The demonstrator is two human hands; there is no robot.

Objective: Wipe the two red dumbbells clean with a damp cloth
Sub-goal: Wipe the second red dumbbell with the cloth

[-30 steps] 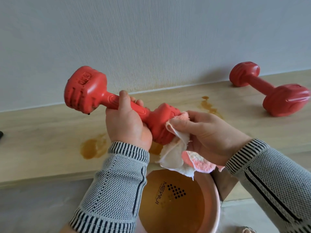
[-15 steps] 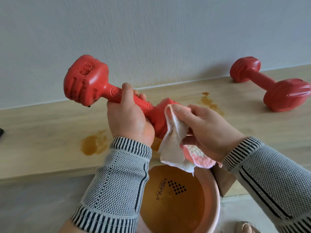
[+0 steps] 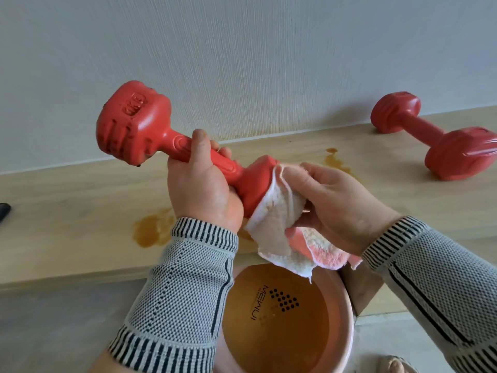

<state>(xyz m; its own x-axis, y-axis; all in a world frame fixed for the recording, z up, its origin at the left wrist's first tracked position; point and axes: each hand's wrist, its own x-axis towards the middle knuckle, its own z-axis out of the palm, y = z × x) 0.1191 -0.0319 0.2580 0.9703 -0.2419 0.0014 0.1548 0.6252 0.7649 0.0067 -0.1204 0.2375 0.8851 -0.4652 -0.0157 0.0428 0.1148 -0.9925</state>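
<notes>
Your left hand (image 3: pixel 200 189) grips the raised red rubber dumbbell (image 3: pixel 161 141) by its handle; your right hand (image 3: pixel 341 205) presses the damp white-and-pink cloth (image 3: pixel 279 219) around its near head — seemingly mid-wipe. Next, the far head — then the second red dumbbell (image 3: pixel 435 135), lying on the ledge.

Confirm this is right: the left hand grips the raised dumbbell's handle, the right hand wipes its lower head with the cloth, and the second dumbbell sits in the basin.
Not quite. In the head view the second dumbbell lies on the wooden ledge by the wall, not in the basin. The rest holds: left hand on the raised dumbbell, right hand wiping with the cloth.
</notes>
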